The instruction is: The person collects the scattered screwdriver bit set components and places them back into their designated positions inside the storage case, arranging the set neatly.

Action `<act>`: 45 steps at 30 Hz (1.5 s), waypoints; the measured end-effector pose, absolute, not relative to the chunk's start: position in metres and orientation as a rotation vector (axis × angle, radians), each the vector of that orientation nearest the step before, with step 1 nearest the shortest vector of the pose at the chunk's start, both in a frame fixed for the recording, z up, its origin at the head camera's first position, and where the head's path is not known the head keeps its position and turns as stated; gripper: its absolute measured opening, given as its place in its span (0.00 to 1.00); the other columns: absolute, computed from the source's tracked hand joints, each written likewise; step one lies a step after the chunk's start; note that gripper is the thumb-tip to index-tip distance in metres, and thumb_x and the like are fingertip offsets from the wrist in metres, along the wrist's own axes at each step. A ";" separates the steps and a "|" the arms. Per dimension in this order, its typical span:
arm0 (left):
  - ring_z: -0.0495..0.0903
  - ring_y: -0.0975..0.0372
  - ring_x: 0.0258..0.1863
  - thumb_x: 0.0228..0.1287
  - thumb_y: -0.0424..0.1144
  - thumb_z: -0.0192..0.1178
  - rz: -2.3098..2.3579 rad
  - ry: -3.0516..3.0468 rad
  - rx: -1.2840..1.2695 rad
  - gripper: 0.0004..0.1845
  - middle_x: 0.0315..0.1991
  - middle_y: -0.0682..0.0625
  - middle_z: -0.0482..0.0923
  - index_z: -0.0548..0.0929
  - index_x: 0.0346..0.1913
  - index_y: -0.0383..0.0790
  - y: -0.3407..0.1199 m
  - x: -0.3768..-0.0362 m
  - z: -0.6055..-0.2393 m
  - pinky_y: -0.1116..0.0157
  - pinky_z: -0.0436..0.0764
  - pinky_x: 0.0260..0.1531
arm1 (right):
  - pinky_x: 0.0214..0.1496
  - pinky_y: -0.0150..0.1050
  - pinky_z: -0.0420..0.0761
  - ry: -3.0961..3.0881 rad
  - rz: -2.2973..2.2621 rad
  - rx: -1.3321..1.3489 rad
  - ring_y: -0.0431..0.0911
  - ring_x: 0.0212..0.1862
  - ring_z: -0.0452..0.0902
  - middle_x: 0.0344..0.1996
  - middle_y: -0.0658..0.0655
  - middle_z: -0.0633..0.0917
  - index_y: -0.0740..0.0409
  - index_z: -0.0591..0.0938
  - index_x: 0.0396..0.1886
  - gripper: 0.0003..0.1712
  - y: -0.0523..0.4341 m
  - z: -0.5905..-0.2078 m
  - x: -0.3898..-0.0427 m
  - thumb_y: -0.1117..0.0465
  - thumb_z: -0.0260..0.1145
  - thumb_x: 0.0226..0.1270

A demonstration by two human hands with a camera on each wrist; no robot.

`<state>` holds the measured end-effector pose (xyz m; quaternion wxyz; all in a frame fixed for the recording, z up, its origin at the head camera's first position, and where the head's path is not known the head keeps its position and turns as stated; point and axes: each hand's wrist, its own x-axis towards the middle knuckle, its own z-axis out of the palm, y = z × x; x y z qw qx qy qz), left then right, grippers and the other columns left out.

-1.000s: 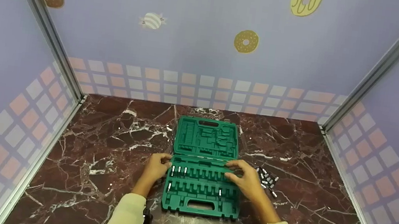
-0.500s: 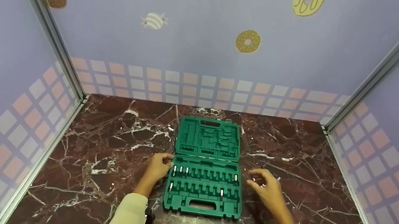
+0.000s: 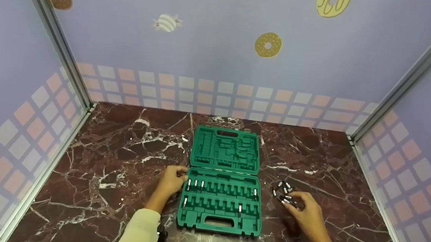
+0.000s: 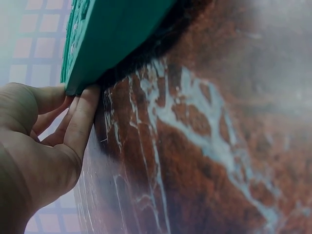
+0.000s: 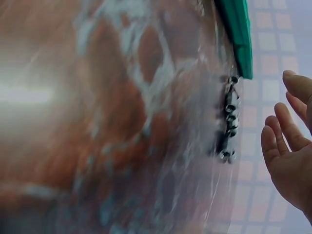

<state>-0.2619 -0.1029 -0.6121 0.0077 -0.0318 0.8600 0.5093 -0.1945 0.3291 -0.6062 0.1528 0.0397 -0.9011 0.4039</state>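
An open green plastic socket case (image 3: 222, 176) lies on the marbled table, its molded lid (image 3: 225, 149) folded back. Several small metal sockets stand in its slots: some at the upper left, one socket (image 3: 255, 193) at the upper right, and others in the lower row. My left hand (image 3: 167, 183) pinches the case's left edge between thumb and fingers, seen closely in the left wrist view. Right of the case lies a heap of loose sockets (image 3: 285, 187). My right hand (image 3: 308, 216) is over the heap, thumb and fingers apart; the right wrist view shows nothing between them.
The dark red marbled table (image 3: 123, 192) ends at a patterned back wall (image 3: 224, 55) and side walls. Loose sockets (image 5: 230, 112) lie close to the case's right side.
My right hand has let go of a socket in the upper row's right end and moved right, to the loose heap. The left hand stays at the case's edge.
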 end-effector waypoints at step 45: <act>0.83 0.56 0.34 0.68 0.26 0.64 1.629 2.664 -0.128 0.13 0.41 0.39 0.85 0.88 0.53 0.32 -0.102 -0.259 -0.609 0.60 0.85 0.28 | 0.43 0.43 0.78 -2.875 0.923 -0.015 0.48 0.37 0.79 0.34 0.58 0.83 0.61 0.84 0.37 0.06 0.368 -0.631 -0.192 0.69 0.74 0.63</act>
